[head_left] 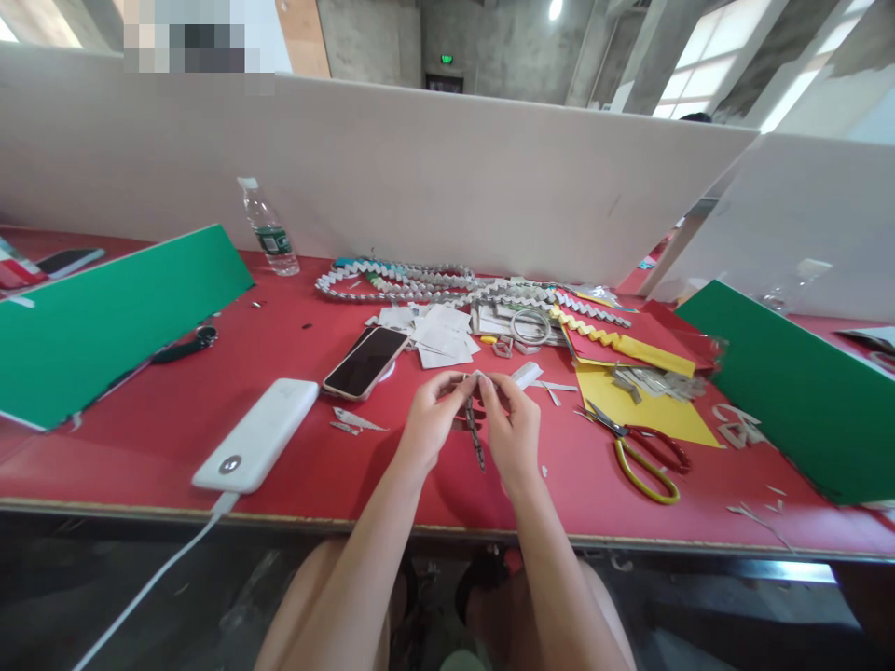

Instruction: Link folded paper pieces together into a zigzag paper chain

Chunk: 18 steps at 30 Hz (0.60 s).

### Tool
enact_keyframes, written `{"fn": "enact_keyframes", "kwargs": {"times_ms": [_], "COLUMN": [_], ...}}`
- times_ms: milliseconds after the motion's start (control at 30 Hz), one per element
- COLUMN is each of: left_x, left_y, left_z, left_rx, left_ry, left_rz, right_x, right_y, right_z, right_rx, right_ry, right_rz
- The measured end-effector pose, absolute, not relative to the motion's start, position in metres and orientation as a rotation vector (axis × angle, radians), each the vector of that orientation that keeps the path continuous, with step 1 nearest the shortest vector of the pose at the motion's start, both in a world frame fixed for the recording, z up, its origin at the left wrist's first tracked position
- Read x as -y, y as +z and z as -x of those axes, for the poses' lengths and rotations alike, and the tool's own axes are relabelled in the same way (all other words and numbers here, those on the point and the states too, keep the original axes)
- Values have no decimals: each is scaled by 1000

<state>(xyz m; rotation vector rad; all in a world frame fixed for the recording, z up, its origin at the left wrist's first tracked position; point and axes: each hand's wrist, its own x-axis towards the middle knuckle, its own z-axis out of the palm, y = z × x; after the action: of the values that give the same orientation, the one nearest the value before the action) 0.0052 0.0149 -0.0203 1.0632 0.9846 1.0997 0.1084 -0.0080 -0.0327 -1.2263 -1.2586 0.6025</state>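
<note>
- A red-topped counter (294, 326) runs beneath and around the hands, its near edge just below them.
- Beyond the hands stands a pale partition (419, 168); behind it are a concrete wall (503, 56), a lit green sign (446, 59) and, up to the right, bright windows (720, 56).
- The left hand (433, 419) and right hand (512, 429) meet with fingers closed, pinching the top of a dark folded strip (475, 438) that hangs between them over the counter.
- The fingertips cover the strip's upper end, so its folds there cannot be made out.
- A bottle behind the right green board (797, 401) is partly hidden; a dark flat device (70, 263) lies partly behind the left green board (126, 326).
- The far heap of zigzag chain (392, 280) overlaps itself; how many lengths it holds is unclear. The white paper pieces (444, 335) just beyond the hands overlap too.
- Two green boards, one on each side of the hands.
- Two bottles: one upright bottle (272, 238) beyond and left, the other far right.
- One phone (367, 363) and one white power bank (258, 438) left of the hands, with one cable (154, 587).
- One pair of scissors (621, 429) to the right, blades slightly apart, near one yellow sheet (608, 401).
</note>
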Motion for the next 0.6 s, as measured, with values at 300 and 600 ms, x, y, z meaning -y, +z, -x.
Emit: {"fn": "enact_keyframes", "kwargs": {"times_ms": [300,600], "left_x": [-15,-16], "left_y": [-21,-23], "left_z": [-6,-7], "left_rx": [-1004,-987], "left_ry": [1119,1097], "left_rz": [-1020,-969], "right_x": [7,6], "right_y": [-34,-36], "right_z": [-108,-109], "right_rx": [1290,1299], "right_ry": [599,653], "right_rz": [1250,1270]}}
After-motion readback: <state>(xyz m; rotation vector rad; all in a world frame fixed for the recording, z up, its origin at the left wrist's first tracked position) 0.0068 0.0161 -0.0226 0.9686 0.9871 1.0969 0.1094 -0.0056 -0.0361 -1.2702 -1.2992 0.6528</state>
